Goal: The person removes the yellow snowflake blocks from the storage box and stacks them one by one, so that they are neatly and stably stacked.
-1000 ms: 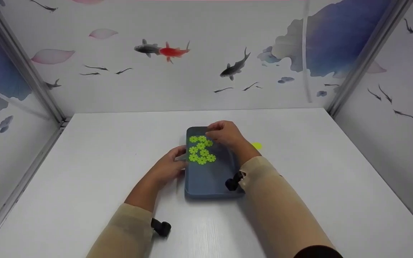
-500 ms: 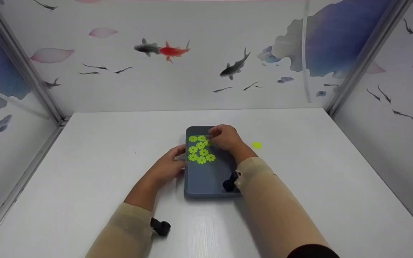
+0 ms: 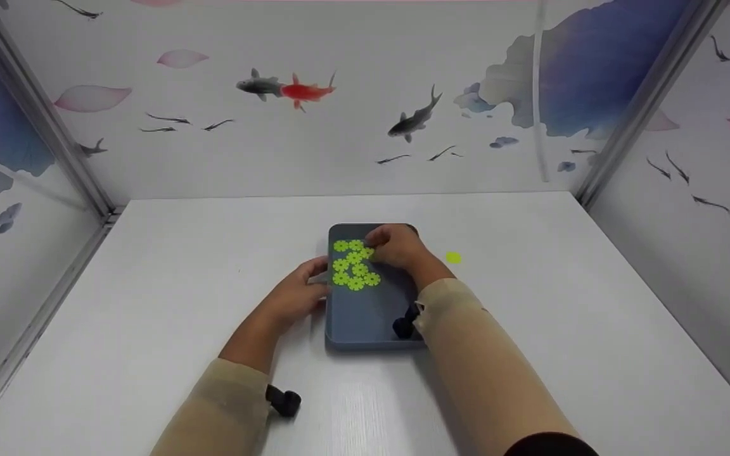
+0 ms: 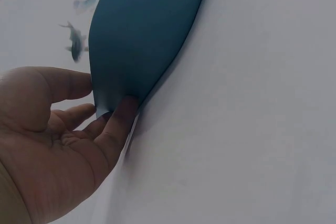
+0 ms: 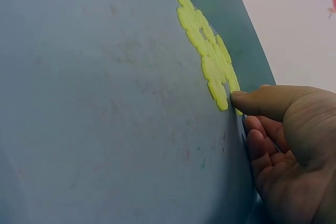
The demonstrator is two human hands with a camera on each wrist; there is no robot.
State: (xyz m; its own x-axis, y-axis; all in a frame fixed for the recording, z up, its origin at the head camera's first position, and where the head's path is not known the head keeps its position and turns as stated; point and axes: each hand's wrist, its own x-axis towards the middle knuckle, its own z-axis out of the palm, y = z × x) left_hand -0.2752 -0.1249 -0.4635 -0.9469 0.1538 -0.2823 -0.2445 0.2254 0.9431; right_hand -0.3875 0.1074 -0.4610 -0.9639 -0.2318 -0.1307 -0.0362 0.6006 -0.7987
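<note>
A blue-grey tray (image 3: 371, 316) lies on the white table. Inside its upper left part, several yellow-green flower-shaped discs (image 3: 355, 257) form a winding connected chain. My left hand (image 3: 298, 292) grips the tray's left edge; in the left wrist view, thumb and fingers (image 4: 118, 124) meet the tray's outer side (image 4: 147, 30). Over the tray's upper right part, my right hand (image 3: 397, 246) pinches the flower disc at the chain's upper right. The right wrist view has the thumb (image 5: 262, 102) against the end of the chain (image 5: 210, 61), other fingers curled below; part of that disc is hidden.
One small bright yellow piece (image 3: 453, 257) lies on the table right of the tray, its outline blurred. Printed white panels (image 3: 339, 145) with fish and petals enclose the table at the back and both sides.
My right hand has come slightly nearer since one second ago, staying at the chain's upper right end. The yellow piece beside it shows more fully. My left hand and the tray stay nearly still.
</note>
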